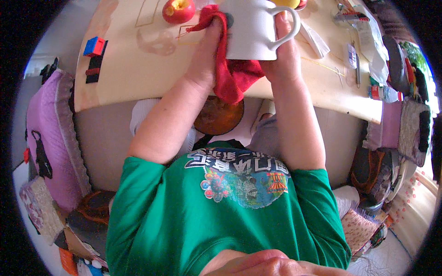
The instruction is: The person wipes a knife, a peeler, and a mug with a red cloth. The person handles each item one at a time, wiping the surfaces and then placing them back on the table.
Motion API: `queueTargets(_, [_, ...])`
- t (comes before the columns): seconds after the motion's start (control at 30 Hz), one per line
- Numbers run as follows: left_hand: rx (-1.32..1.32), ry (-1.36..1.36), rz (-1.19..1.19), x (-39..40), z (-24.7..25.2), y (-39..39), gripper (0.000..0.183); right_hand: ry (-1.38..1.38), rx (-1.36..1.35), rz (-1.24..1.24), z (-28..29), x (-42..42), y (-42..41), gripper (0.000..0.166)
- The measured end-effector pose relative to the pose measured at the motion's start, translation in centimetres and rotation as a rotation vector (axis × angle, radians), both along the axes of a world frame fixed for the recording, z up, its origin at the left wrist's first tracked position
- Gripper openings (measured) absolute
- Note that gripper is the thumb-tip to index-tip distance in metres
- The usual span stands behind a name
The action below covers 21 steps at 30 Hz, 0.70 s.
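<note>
A white mug (pixel 249 36) with a looped handle is raised above the near part of the table, between my two hands. My right hand (pixel 285 57) grips the mug on its right side, by the handle, with the thumb showing through the loop. On the other side, my left hand (pixel 209 45) holds a red cloth (pixel 232 81) against the mug wall. Part of that cloth drapes beneath the mug and hangs over the table's near edge. The mug hides most of the fingers of both hands, and its inside is out of sight.
On the table (pixel 121 76), a red apple-like fruit (pixel 178 11) lies beyond my left hand. A blue-and-red block (pixel 94 46) sits at left. Toward the right are a white folded tissue (pixel 314 39), a grey pen (pixel 358 70) and a plastic bottle (pixel 385 94). A round stool (pixel 219 115) stands below.
</note>
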<state>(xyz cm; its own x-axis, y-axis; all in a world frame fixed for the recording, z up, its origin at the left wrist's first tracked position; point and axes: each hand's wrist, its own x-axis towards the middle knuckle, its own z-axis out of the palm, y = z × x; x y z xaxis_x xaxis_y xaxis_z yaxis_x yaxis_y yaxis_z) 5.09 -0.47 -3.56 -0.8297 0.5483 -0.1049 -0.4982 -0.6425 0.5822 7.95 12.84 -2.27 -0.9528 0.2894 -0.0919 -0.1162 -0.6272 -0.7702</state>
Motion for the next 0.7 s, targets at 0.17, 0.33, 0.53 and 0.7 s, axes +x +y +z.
queueTargets(0.17, [0.074,-0.043,-0.057,-0.3,-0.6,-0.6,0.056,-0.149,0.522,-0.256,-0.3,0.1,0.3,0.046])
queueTargets(0.33, [-0.087,0.179,0.085,-0.5,-0.5,-1.0,0.049,-0.022,0.486,-0.367,1.0,0.6,0.4,0.049])
queueTargets(0.53, [-0.42,0.78,0.269,0.1,0.0,-0.9,0.061,-0.084,0.632,-0.401,-0.1,0.0,0.9,0.043])
queueTargets(0.7, [-0.118,0.2,0.035,-0.1,0.0,-1.1,0.055,-0.26,0.411,-0.335,1.2,-0.2,-0.8,0.045])
